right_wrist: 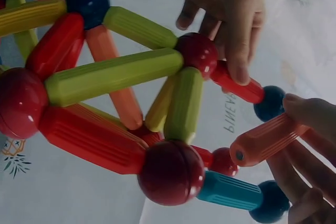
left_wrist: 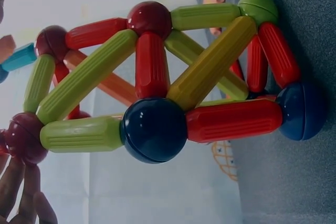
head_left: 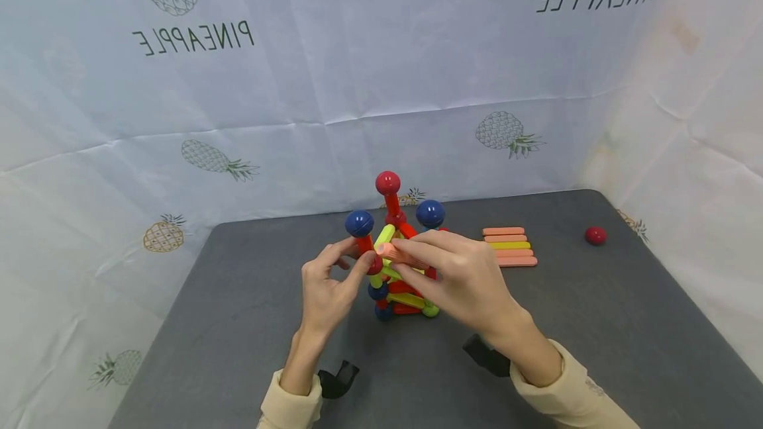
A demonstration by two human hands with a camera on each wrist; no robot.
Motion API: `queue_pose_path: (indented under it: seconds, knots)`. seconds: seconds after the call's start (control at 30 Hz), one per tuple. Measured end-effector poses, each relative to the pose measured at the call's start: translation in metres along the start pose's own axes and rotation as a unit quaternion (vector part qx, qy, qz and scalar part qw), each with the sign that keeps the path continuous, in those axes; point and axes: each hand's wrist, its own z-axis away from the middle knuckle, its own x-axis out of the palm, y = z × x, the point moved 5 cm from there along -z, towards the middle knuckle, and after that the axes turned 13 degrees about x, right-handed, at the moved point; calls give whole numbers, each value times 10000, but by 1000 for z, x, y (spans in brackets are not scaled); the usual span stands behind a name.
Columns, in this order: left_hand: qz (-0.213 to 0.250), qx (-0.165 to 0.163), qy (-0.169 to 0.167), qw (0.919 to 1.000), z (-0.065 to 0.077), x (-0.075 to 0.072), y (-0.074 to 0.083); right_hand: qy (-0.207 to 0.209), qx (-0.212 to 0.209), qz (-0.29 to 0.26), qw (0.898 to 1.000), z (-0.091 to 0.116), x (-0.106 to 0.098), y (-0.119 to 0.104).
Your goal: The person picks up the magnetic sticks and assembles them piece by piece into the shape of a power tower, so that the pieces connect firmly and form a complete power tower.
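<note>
A tower of magnetic rods and balls (left_wrist: 152, 129) in red, green, yellow, orange and blue stands upright in front of me. My left hand (head_left: 326, 288) holds its upper left corner, thumb and fingers about the red ball (right_wrist: 197, 55) and the foot of the short red rod (right_wrist: 241, 85). A blue ball (head_left: 359, 223) tops that rod. My right hand (head_left: 467, 273) pinches a salmon-coloured magnetic rod (right_wrist: 265, 141) between thumb and fingers. This rod lies across the tower's upper part, its near end apart from the balls in the right wrist view.
On the grey table (head_left: 256, 323), several salmon rods and a yellow rod (head_left: 507, 245) lie in a row right of the tower. Further right is a loose red ball (head_left: 595, 236). A white pineapple-print cloth (head_left: 357, 71) hangs behind the table.
</note>
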Motion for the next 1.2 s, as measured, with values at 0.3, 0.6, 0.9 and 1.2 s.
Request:
queue_pose_path:
  seconds: [0.3, 0.6, 0.9, 1.2]
  knots:
    - [-22, -4, -22, 10000, 0, 0, 0, 131, 162, 366, 9991, 2, 11, 2]
    - [-19, -25, -22, 10000, 0, 1, 1, 120, 314, 725, 9968, 1, 17, 4]
    - [-43, -8, -3, 10000, 0, 1, 1, 41, 470, 979, 9941, 0, 20, 4]
    - [14, 98, 0, 10000, 1, 1, 0, -28, 760, 1255, 9892, -4, 26, 1]
